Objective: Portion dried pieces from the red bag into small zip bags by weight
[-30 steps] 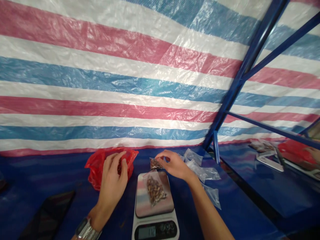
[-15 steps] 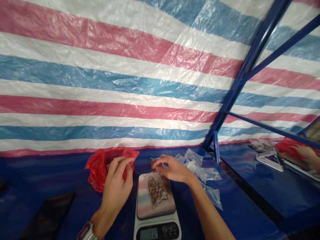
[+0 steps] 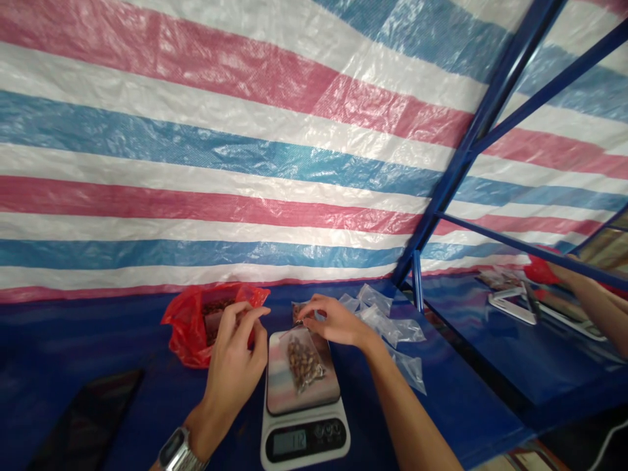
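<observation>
My left hand (image 3: 231, 366) hangs over the right side of a red plastic bag (image 3: 184, 333), its fingers pinched close together. Brown nuts (image 3: 213, 314) show inside that bag. My right hand (image 3: 333, 322) reaches over a digital kitchen scale (image 3: 300, 418) whose display reads 112. Its fingertips are at a small clear bag of brown bits (image 3: 297, 313) behind the scale. A clear plastic bag of brown nuts (image 3: 304, 363) lies on the weighing plate. I cannot tell whether either hand holds anything.
Several loose clear plastic bags (image 3: 387, 320) lie to the right on a blue table surface (image 3: 147, 347). A dark phone (image 3: 86, 422) lies at the front left. A striped tarp (image 3: 245, 163) and blue metal bars (image 3: 471, 144) stand behind, with a reflecting panel (image 3: 540, 327) on the right.
The whole view has tilted slightly upward in the frame. My left hand has shifted toward the right edge of the red bag, showing more nuts inside. My right hand has barely moved.
</observation>
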Motion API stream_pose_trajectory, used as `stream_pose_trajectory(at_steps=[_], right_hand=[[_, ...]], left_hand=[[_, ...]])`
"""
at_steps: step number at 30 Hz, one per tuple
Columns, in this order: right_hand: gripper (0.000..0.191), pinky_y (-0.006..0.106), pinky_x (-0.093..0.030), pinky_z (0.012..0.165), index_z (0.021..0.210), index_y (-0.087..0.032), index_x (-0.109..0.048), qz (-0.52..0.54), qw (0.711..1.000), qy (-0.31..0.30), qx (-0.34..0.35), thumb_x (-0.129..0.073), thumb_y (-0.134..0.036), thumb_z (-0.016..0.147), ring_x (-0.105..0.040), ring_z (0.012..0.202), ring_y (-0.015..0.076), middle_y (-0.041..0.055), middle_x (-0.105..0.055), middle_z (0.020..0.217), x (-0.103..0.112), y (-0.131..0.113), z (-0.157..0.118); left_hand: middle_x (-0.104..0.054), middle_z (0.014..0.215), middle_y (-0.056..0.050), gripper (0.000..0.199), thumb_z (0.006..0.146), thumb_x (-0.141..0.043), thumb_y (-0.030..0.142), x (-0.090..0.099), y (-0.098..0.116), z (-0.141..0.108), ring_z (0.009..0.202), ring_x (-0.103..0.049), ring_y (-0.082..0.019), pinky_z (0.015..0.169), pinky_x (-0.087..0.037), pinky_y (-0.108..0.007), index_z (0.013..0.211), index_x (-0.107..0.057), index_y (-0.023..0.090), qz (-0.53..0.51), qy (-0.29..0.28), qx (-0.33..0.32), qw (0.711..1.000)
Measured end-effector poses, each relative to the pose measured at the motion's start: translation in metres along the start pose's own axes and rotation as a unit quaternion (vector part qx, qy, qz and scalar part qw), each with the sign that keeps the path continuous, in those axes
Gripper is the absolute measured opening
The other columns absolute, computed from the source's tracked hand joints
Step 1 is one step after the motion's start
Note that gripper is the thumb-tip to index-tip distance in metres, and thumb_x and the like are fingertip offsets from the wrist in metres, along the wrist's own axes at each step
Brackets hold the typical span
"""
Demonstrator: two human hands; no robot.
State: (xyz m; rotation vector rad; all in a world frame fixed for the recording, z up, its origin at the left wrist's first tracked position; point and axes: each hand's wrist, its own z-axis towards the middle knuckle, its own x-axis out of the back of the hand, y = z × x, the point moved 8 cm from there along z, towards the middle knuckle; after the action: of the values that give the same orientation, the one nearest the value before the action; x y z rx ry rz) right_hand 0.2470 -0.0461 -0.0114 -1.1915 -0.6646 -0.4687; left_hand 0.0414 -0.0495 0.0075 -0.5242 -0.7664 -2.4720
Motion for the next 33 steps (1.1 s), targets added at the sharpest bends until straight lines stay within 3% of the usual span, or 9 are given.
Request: stream_pose_trajectory(at_steps=[14, 19, 22, 27, 30, 33], right_hand=[[0.017, 0.03, -0.05, 0.086, 0.094, -0.022, -0.081, 0.009, 1.0, -0.025, -0.013, -0.069, -0.012, 0.089, -0.065, 0.092, 0.0182, 0.0033, -0.071, 0.097, -0.007, -0.001, 0.0], [0.011, 0.028, -0.048, 0.084, 0.085, -0.021, -0.076, 0.041, 0.999, -0.023, 0.006, -0.07, -0.011, 0.086, -0.063, 0.09, 0.0174, 0.0021, -0.069, 0.093, -0.008, -0.007, 0.001], [0.006, 0.028, -0.047, 0.08, 0.086, -0.02, -0.072, 0.109, 0.994, -0.008, 0.006, -0.071, -0.024, 0.09, -0.061, 0.083, 0.0162, 0.0013, -0.068, 0.091, -0.003, -0.011, 0.002], [0.031, 0.028, -0.048, 0.072, 0.085, -0.02, -0.067, 0.241, 0.97, 0.027, -0.012, -0.075, -0.05, 0.087, -0.059, 0.074, 0.0158, -0.001, -0.064, 0.078, -0.001, -0.014, 0.004], [0.036, 0.028, -0.049, 0.07, 0.091, -0.021, -0.068, 0.266, 0.961, 0.067, -0.019, -0.076, -0.056, 0.086, -0.06, 0.073, 0.0159, -0.0002, -0.064, 0.079, -0.003, -0.014, 0.005], [0.039, 0.03, -0.054, 0.079, 0.11, -0.023, -0.069, 0.255, 0.959, 0.122, -0.007, -0.074, -0.055, 0.088, -0.066, 0.085, 0.0189, 0.0035, -0.069, 0.094, -0.001, -0.018, 0.004]], left_hand=[[-0.059, 0.119, -0.008, 0.024, 0.098, -0.05, 0.019, 0.001, -0.006, 0.001, 0.106, -0.066, -0.023, 0.094, -0.053, -0.034, 0.113, -0.069, 0.024, 0.006, 0.011, 0.009, 1.0], [-0.071, 0.106, -0.006, 0.021, 0.098, -0.051, 0.031, -0.001, -0.015, 0.002, 0.096, -0.072, -0.024, 0.085, -0.055, -0.034, 0.106, -0.069, 0.024, -0.037, -0.011, 0.084, 0.996], [-0.074, 0.085, -0.003, 0.028, 0.1, -0.05, 0.045, -0.013, -0.014, -0.003, 0.074, -0.072, -0.023, 0.069, -0.054, -0.032, 0.094, -0.067, 0.024, -0.117, -0.084, 0.168, 0.975], [-0.075, 0.08, -0.004, 0.035, 0.096, -0.054, 0.055, -0.036, 0.006, -0.017, 0.058, -0.066, -0.021, 0.057, -0.048, -0.03, 0.096, -0.068, 0.023, -0.255, -0.176, 0.223, 0.924], [-0.073, 0.077, -0.003, 0.036, 0.093, -0.061, 0.054, -0.045, 0.007, -0.024, 0.056, -0.063, -0.019, 0.055, -0.045, -0.027, 0.105, -0.069, 0.022, -0.339, -0.169, 0.274, 0.884], [-0.073, 0.086, -0.006, 0.033, 0.087, -0.068, 0.052, -0.045, -0.002, -0.025, 0.066, -0.066, -0.019, 0.061, -0.049, -0.027, 0.098, -0.069, 0.021, -0.407, -0.097, 0.321, 0.85]])
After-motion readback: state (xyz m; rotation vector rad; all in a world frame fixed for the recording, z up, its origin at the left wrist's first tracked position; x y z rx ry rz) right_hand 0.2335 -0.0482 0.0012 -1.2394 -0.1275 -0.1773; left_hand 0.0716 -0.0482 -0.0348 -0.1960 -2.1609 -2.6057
